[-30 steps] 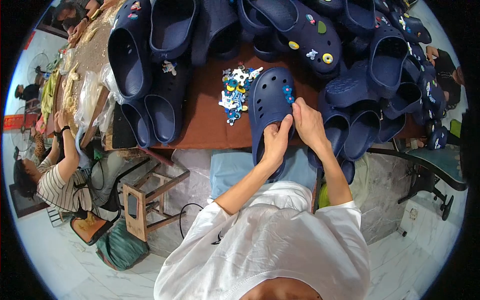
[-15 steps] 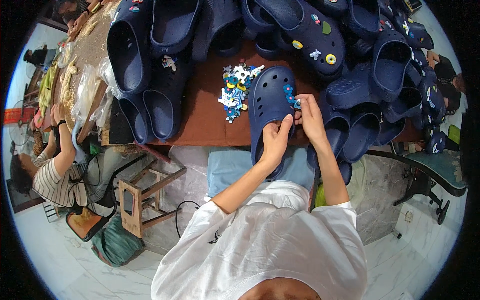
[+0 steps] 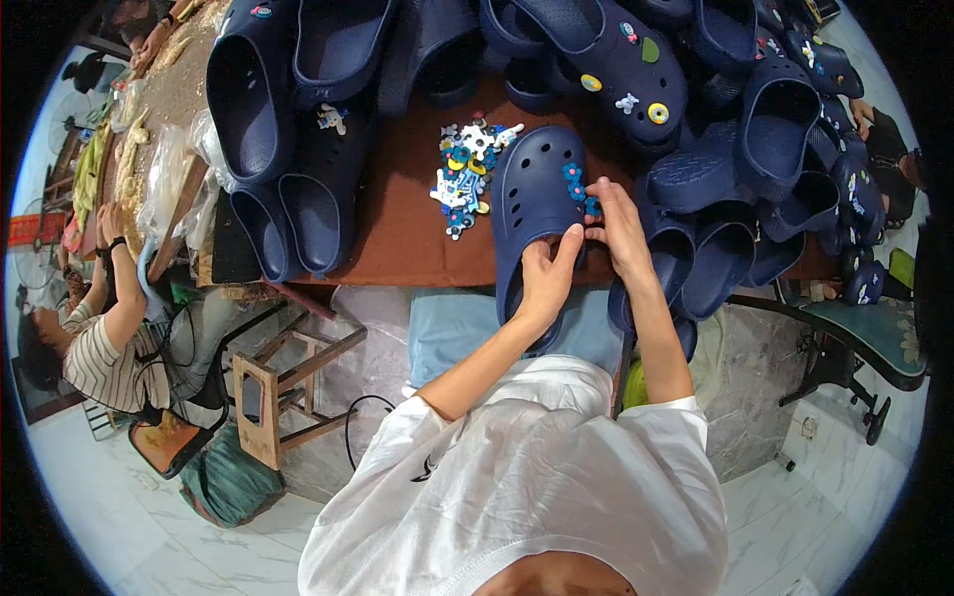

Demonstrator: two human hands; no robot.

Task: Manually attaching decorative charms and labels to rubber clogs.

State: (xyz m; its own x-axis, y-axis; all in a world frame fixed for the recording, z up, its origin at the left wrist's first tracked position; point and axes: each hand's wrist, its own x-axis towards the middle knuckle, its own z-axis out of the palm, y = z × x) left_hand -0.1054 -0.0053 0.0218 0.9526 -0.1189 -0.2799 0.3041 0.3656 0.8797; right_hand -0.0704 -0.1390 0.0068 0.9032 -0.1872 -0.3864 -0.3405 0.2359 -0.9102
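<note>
A navy blue clog with holes in its upper lies toe away from me at the table's front edge. My left hand grips it at the foot opening, fingers inside and thumb on the upper. Blue flower-like charms sit in a row along its right side. Beside the lowest blue charm, my right hand has its fingers stretched out and the thumb apart, near the clog's right edge. Left of the clog lies a pile of loose blue, white and yellow charms on the brown tabletop.
Several navy clogs stand at the left, and more are heaped at the right and back. One clog with charms lies behind. A wooden stool stands lower left; a person in a striped shirt sits farther left.
My right fingertips have lifted slightly away from the lowest blue charm, which now shows more fully at the clog's side. The left hand keeps its hold on the clog.
</note>
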